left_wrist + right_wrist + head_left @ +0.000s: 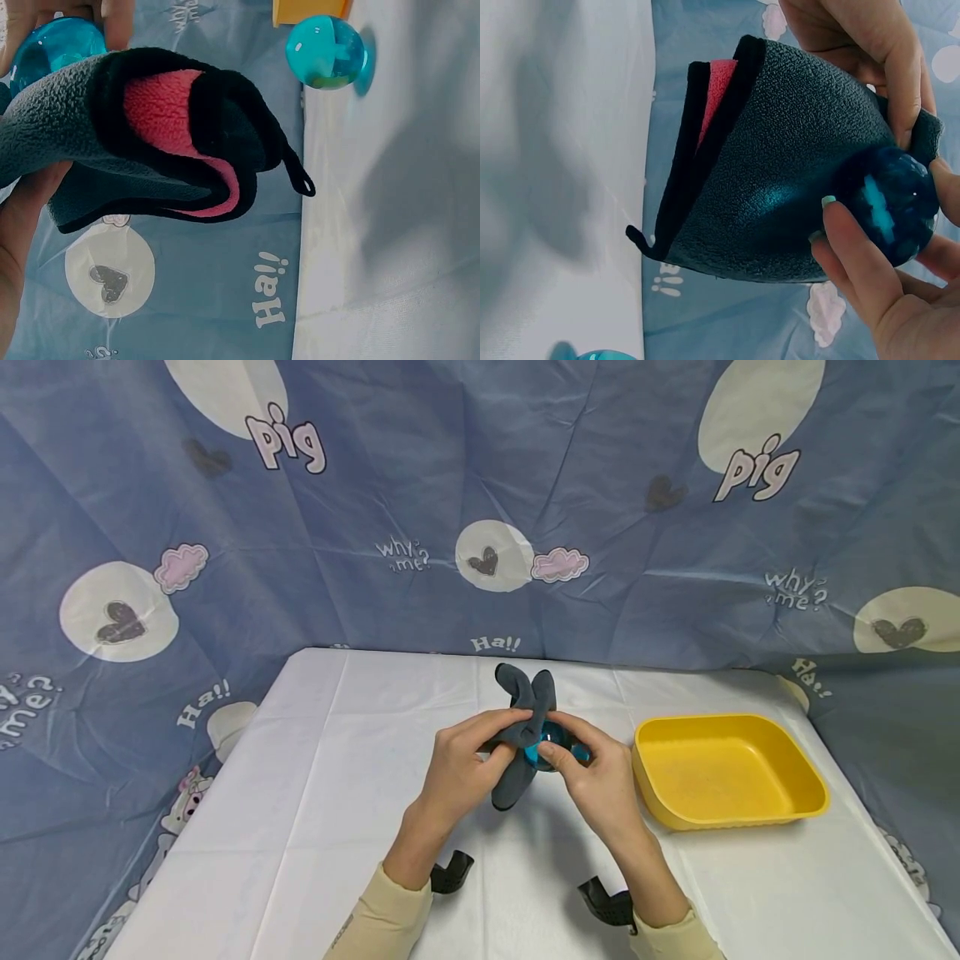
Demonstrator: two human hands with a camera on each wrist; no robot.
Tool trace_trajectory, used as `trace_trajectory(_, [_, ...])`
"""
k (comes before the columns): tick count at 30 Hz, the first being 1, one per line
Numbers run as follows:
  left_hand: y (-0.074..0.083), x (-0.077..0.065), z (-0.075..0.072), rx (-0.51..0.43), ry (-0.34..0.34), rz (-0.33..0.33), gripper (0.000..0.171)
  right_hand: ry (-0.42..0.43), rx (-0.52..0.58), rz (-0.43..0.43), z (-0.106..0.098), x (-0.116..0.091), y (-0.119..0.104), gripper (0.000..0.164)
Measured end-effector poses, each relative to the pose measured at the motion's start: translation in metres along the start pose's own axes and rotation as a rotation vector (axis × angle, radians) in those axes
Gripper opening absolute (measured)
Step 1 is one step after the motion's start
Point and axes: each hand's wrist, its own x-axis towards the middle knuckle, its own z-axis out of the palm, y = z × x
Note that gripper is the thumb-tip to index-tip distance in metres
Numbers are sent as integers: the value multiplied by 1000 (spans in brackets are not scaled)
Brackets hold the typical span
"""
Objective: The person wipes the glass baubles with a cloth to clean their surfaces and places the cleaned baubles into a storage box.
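Note:
My left hand (463, 764) grips a folded dark grey cloth (513, 785) with black edging. In the left wrist view the pink inner side of the cloth (159, 111) and a small black hanging loop (303, 183) show at its folds. Between the fingertips of my right hand (602, 772) is a see-through blue ball (889, 206), its surface right against the cloth. A second blue ball (324, 52) rests on the table, mostly hidden behind the right hand in the head view.
To the right of my right hand stands a yellow plastic bin (731, 814) on the white-covered table (360, 760). A blue printed curtain (420, 468) hangs behind the table and along its sides. Black wrist mounts (452, 872) jut out from both wrists.

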Motion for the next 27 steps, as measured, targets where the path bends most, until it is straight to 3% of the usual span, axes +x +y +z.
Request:
trace_trajectory(14, [0,-1,1,-4,-4,-1,35,-31,74,29,-1,0,-1,35])
trace_trajectory(27, [1,-1,2,-21,-5,-8,33,4,-17,12,-1,0,0,36])
